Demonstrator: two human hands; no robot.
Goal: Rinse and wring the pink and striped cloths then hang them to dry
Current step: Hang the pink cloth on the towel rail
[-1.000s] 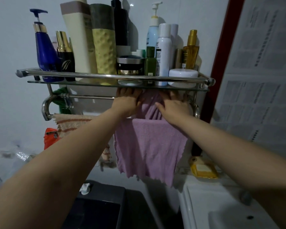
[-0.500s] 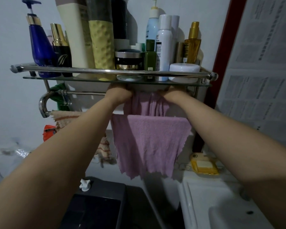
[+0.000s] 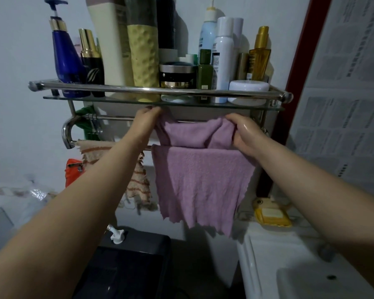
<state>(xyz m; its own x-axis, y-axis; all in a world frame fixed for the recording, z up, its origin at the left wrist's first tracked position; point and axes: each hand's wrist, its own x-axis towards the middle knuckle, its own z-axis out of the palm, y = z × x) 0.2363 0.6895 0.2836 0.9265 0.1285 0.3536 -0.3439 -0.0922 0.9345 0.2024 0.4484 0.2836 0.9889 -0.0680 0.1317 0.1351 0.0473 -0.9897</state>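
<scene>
The pink cloth [image 3: 200, 182] hangs folded over the front chrome rail [image 3: 68, 134] under the shelf, its frayed lower edge dangling free. Its back half stretches up towards the rear rail. My left hand [image 3: 145, 121] pinches the cloth's upper left corner just below the glass shelf. My wet right hand [image 3: 245, 134] grips its bunched upper right corner. The beige cloth with orange stripes [image 3: 136, 180] hangs on the same rail to the left, partly hidden behind my left forearm.
A glass shelf [image 3: 58, 97] crowded with several bottles and jars sits right above my hands. Below are a white tap [image 3: 117, 234] over a dark tub [image 3: 125, 266], a white sink [image 3: 289, 270] at the right, and a yellow soap dish [image 3: 271, 214].
Both hands have drawn back a little from under the shelf, pulling the cloth's rear half wider apart. The front flap hangs flatter and broader on the rail.
</scene>
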